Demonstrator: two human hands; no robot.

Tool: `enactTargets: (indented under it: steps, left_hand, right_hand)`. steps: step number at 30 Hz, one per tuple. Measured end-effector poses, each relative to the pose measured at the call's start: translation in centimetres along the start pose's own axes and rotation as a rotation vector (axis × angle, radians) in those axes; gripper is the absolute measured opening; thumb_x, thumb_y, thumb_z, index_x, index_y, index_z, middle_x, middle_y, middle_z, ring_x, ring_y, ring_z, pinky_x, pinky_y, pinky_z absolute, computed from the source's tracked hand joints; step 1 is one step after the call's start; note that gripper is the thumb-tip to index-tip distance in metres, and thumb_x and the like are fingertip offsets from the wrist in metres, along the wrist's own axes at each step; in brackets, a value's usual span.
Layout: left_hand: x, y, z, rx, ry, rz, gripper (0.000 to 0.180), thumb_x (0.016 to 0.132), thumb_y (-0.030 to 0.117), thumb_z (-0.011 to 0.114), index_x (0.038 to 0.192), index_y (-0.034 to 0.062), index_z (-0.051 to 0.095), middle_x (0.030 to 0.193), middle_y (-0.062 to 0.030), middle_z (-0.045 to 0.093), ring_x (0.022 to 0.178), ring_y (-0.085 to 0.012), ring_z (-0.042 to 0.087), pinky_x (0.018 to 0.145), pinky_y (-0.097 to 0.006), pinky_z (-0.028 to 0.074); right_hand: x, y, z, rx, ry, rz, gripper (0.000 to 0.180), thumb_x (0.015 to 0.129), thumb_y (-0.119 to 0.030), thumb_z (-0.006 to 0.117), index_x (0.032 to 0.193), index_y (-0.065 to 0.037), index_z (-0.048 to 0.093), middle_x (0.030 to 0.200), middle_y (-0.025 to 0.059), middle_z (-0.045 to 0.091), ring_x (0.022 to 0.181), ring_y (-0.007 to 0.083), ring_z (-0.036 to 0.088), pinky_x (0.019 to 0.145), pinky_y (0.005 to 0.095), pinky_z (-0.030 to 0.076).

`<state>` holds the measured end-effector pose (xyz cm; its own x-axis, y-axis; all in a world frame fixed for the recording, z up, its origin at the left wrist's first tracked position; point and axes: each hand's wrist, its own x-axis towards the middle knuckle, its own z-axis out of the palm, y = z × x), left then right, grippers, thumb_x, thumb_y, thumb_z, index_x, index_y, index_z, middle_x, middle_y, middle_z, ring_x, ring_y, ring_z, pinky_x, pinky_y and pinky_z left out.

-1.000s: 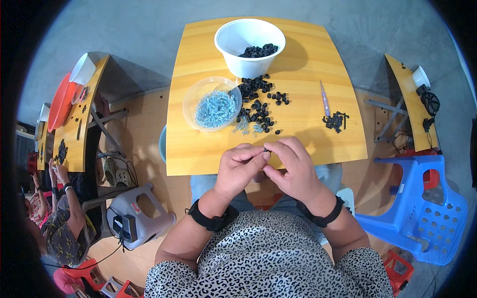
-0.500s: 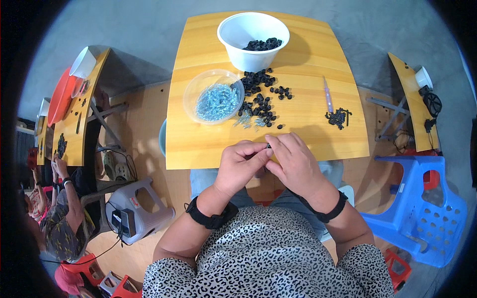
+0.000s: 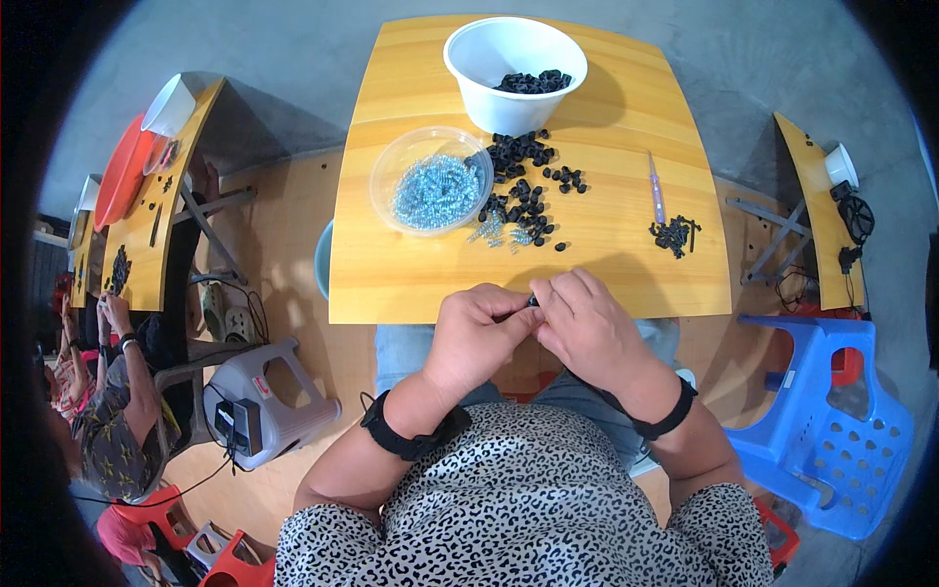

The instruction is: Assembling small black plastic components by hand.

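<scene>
Fingertips of both hands meet over the near edge of the table. Left hand curled, fingers pressed together, pinching a small black part against the right hand, whose fingers close on it from the other side. Only a dark speck of the part shows between the fingertips; its shape, long axis and heading cannot be told. It sits just inside the table's near edge, above the lap.

Black bands on both wrists. Leopard-print sleeves below.

Table: smooth yellow wood grain, squarish top, edges bowed by the lens. The strip of top in front of the hands is bare; parts begin farther out.

Scattered heap of small black pieces, matte, chunky, at table centre. Beside it on the left a clear round plastic dish holding shiny silver screws; a few screws are spilled between dish and heap. Beyond, near the far edge, a white round plastic bowl, smooth, with more black pieces inside.

Right side: a thin pale tool, long axis running away from the person, and just nearer, a small cluster of black parts, close to the right edge.

Floor: blue perforated plastic stool to the right, grey stool to the left. Another person sits at the far left beside a second wooden table.
</scene>
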<state>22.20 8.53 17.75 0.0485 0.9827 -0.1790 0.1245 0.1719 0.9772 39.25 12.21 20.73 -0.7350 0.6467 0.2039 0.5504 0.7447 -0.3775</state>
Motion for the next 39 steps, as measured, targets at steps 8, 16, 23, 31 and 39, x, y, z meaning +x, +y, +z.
enactTargets:
  steps: [8,16,23,31,39]
  left_hand:
    - [-0.5,-0.2,0.8,-0.124,0.017,0.032,0.016,0.083,0.010,0.074,0.095,0.0001,0.074,0.077,-0.0098,0.069,0.071,-0.0123,0.062,0.066,-0.027,0.050]
    - [-1.0,0.7,0.5,-0.211,-0.066,-0.036,0.014,0.083,0.008,0.074,0.095,0.0010,0.074,0.079,-0.0074,0.069,0.073,-0.0097,0.061,0.067,-0.025,0.049]
    - [-1.0,2.1,0.4,0.012,-0.015,0.114,0.011,0.081,0.006,0.073,0.091,0.0003,0.073,0.074,-0.0111,0.067,0.068,-0.0162,0.062,0.065,-0.029,0.049]
    - [-1.3,3.0,0.8,0.106,-0.031,0.062,0.008,0.084,0.005,0.066,0.087,-0.0012,0.072,0.065,-0.0114,0.063,0.053,-0.0159,0.061,0.050,-0.030,0.047]
    - [-1.3,2.4,1.0,0.117,0.011,0.150,0.009,0.084,0.002,0.064,0.083,-0.0036,0.070,0.062,-0.0109,0.062,0.047,-0.0146,0.059,0.044,-0.029,0.046]
  right_hand:
    - [0.1,1.0,-1.2,0.090,0.106,-0.100,0.037,0.068,-0.013,0.072,0.099,-0.001,0.057,0.086,0.0104,0.051,0.083,0.0292,0.054,0.074,0.0387,0.048]
    - [0.0,1.0,-1.8,0.062,0.141,-0.173,0.041,0.062,-0.015,0.075,0.097,-0.003,0.058,0.083,0.0081,0.050,0.081,0.0273,0.054,0.073,0.0376,0.048]
    - [-0.2,0.8,-1.9,0.017,0.122,-0.189,0.039,0.061,-0.017,0.075,0.093,-0.002,0.059,0.083,0.0067,0.050,0.080,0.0254,0.054,0.072,0.0363,0.048]
    - [-0.1,1.0,-2.2,-0.077,0.118,-0.309,0.036,0.061,-0.018,0.071,0.090,-0.002,0.058,0.079,0.0060,0.047,0.078,0.0234,0.052,0.068,0.0337,0.047]
    - [-0.6,1.0,-1.1,-0.064,0.149,-0.233,0.032,0.066,-0.019,0.072,0.087,-0.002,0.055,0.074,0.0059,0.044,0.071,0.0222,0.053,0.062,0.0339,0.046]
